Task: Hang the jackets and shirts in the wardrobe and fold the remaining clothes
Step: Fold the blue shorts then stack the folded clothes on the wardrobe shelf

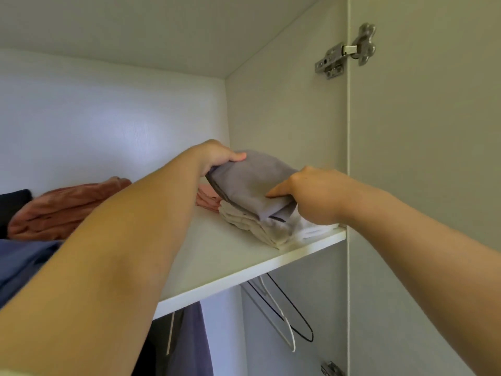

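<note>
Grey folded garment [252,183] rests on a stack of pale folded clothes [254,226] at the right end of the wardrobe shelf [222,256]. Both bare arms reach up and forward. The left hand [217,156] pinches its far left end, thumb on top. The right hand [311,196] grips its near right edge, thumb across the top, fingers curled underneath. The one grey piece spans between the two grips. Two wire hangers hang below the shelf, one white hanger [282,318] and one black hanger [301,321]. One rust-coloured pile [67,204] lies farther left.
</note>
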Motion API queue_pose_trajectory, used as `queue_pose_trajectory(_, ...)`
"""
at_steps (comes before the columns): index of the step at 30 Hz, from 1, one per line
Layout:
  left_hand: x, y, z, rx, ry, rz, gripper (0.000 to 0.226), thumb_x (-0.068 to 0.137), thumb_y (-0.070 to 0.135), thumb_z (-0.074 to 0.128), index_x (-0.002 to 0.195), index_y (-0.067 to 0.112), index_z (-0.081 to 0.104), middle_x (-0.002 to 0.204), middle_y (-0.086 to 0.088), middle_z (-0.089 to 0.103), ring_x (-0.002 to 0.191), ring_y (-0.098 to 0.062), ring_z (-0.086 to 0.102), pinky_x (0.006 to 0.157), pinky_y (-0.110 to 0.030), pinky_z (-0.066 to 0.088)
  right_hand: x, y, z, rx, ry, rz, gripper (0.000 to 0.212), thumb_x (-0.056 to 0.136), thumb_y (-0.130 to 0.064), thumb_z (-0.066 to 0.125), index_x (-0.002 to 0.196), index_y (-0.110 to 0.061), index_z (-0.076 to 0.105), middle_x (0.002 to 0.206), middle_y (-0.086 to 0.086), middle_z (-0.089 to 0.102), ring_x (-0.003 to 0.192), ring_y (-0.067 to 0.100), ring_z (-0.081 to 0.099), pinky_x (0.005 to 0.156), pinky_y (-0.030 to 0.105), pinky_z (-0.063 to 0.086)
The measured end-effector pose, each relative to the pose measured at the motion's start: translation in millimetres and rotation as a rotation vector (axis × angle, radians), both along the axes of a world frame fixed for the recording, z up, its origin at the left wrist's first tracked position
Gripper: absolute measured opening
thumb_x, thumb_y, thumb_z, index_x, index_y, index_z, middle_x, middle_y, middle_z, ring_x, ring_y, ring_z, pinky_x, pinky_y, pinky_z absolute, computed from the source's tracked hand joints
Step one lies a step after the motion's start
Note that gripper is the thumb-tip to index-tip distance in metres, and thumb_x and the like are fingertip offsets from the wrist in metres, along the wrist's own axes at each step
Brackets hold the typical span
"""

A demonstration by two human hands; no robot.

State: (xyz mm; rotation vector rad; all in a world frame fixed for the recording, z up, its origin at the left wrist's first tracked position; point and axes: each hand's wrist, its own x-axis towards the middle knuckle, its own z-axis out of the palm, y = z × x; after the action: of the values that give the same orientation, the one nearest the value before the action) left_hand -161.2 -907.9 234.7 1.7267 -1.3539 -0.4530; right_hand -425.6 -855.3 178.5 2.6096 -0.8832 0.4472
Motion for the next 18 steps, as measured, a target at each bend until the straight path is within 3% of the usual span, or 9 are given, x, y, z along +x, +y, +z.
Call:
queue_pose_trajectory(3,-0.6,-32.0,-11.1,0.059,-0.069,0.033,0.062,0.079,0.046,0.085,0.121,0.003,0.068,0.112,-0.015,0.073,0.101,-0.033,0.071,0.094,-0.047,0.058,0.1,-30.2,-2.8,0.092,-0.003,0.014,0.053,0.088,-0.006,0.05,0.122,-0.043,0.067,0.099,-0.003,0.068,0.07,0.007,0.05,0.054,0.026,0.038)
queue_pose_trajectory(7,7.9,-66.3,-29.4,0.137,-0.157,0.024,0.052,0.082,0.049,0.081,0.111,0.007,0.07,0.084,-0.01,0.077,0.067,-0.024,0.075,0.047,-0.03,0.056,0.5,-56.9,-14.8,0.137,0.007,0.022,0.055,0.084,-0.003,0.048,0.118,-0.043,0.067,0.098,-0.006,0.069,0.077,0.015,0.054,0.06,0.031,0.044)
queue_pose_trajectory(9,12.3,-81.7,-51.6,0.164,-0.248,-0.04,0.047,0.084,0.051,0.079,0.11,0.013,0.073,0.094,-0.006,0.077,0.079,-0.022,0.076,0.058,-0.03,0.06,1.0,-62.0,-24.5,0.164,0.067,0.037,0.056,0.084,-0.004,0.047,0.121,-0.042,0.066,0.098,-0.006,0.068,0.081,0.017,0.054,0.064,0.033,0.046)
queue_pose_trajectory(10,13.4,-88.4,-64.5,0.178,-0.321,-0.089,0.041,0.086,0.053,0.076,0.109,0.019,0.076,0.102,-0.002,0.077,0.094,-0.022,0.074,0.077,-0.035,0.062,1.2,-62.9,-30.2,0.179,0.1,0.05,0.058,0.085,-0.005,0.045,0.126,-0.042,0.063,0.102,-0.005,0.069,0.083,0.018,0.054,0.065,0.032,0.045)
queue_pose_trajectory(12,15.2,-95.1,-82.5,0.201,-0.431,-0.126,0.031,0.086,0.063,0.07,0.095,0.034,0.078,0.108,0.014,0.072,0.112,-0.015,0.063,0.104,-0.032,0.047,1.8,-61.6,-40.3,0.187,0.156,0.056,0.065,0.086,-0.007,0.045,0.14,-0.041,0.052,0.112,-0.002,0.069,0.094,0.023,0.059,0.061,0.028,0.038)
queue_pose_trajectory(13,15.4,-93.6,-84.6,0.23,-0.447,-0.1,0.034,0.083,0.069,0.068,0.091,0.037,0.075,0.112,0.016,0.067,0.116,-0.015,0.056,0.104,-0.029,0.039,2.5,-60.1,-43.6,0.179,0.18,0.044,0.07,0.084,-0.008,0.047,0.146,-0.04,0.045,0.115,-0.002,0.068,0.1,0.025,0.06,0.058,0.026,0.034)
queue_pose_trajectory(15,16.6,-94.1,-84.5,0.301,-0.468,-0.048,0.059,0.081,0.076,0.063,0.117,0.03,0.07,0.135,0.002,0.057,0.127,-0.022,0.048,0.099,-0.03,0.031,3.8,-57.1,-45.6,0.179,0.208,0.013,0.08,0.078,-0.008,0.051,0.15,-0.04,0.038,0.115,-0.004,0.067,0.104,0.026,0.061,0.054,0.022,0.031)
queue_pose_trajectory(17,13.8,-95.8,-81.5,0.368,-0.482,-0.053,0.081,0.083,0.075,0.06,0.137,0.016,0.06,0.146,-0.005,0.051,0.123,-0.025,0.052,0.095,-0.029,0.037,3.0,-53.6,-46.0,0.197,0.204,0.007,0.074,0.076,-0.009,0.053,0.143,-0.039,0.047,0.11,-0.005,0.068,0.101,0.025,0.063,0.056,0.021,0.036)
queue_pose_trajectory(18,10.6,-92.7,-80.5,0.384,-0.498,-0.058,0.075,0.085,0.074,0.059,0.133,0.016,0.062,0.136,-0.002,0.056,0.111,-0.02,0.058,0.088,-0.026,0.045,1.8,-50.8,-47.0,0.203,0.205,0.004,0.069,0.076,-0.009,0.054,0.139,-0.036,0.049,0.109,-0.005,0.067,0.1,0.025,0.063,0.06,0.024,0.043)
